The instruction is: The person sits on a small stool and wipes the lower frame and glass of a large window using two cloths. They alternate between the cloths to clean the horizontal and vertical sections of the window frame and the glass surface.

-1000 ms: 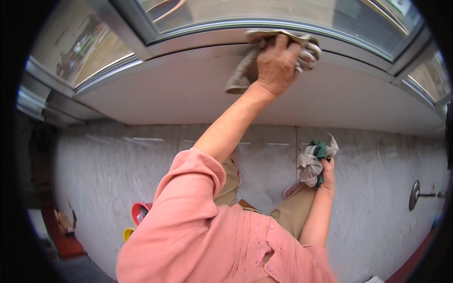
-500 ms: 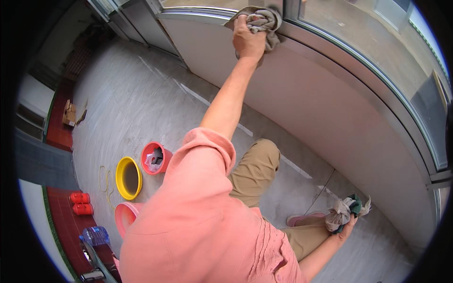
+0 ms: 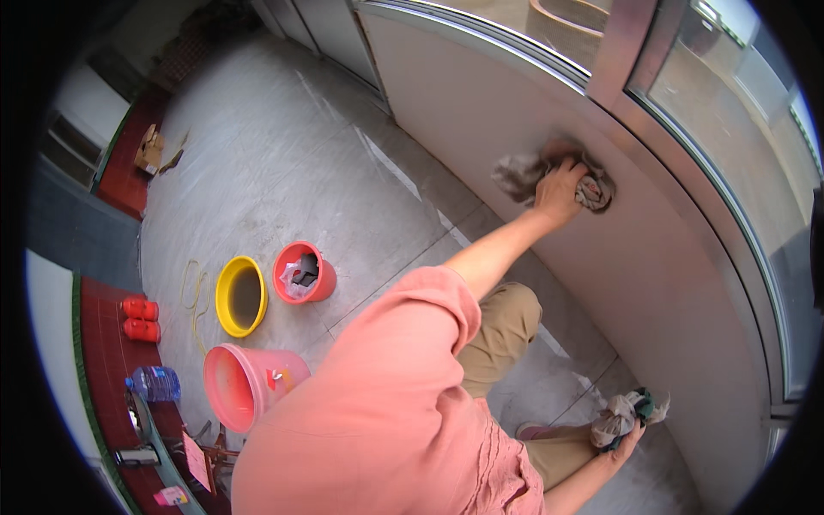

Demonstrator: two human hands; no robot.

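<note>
My left hand (image 3: 560,190) presses a crumpled grey-brown rag (image 3: 594,194) against the pale wall panel (image 3: 687,257) beneath the window. Its fingers are closed over the cloth, whose outer edges are blurred. Low at the right, my right hand (image 3: 633,436) is wrapped round a bundle of cloths (image 3: 616,418), off-white and dark green, beside my lower leg. My bent knee (image 3: 506,330), in tan trousers, is close to the panel.
Left of me on the grey floor are a pink bucket (image 3: 249,386), a yellow basin (image 3: 241,296) of murky liquid and a red bin (image 3: 319,276). A large water bottle (image 3: 154,383) and red containers (image 3: 141,319) line the left. A metal window frame (image 3: 631,51) tops the panel.
My left hand has brought the rag down and to the right, from the window ledge onto the panel. The view has shifted, showing more of the pink bucket. My right hand keeps its cloths.
</note>
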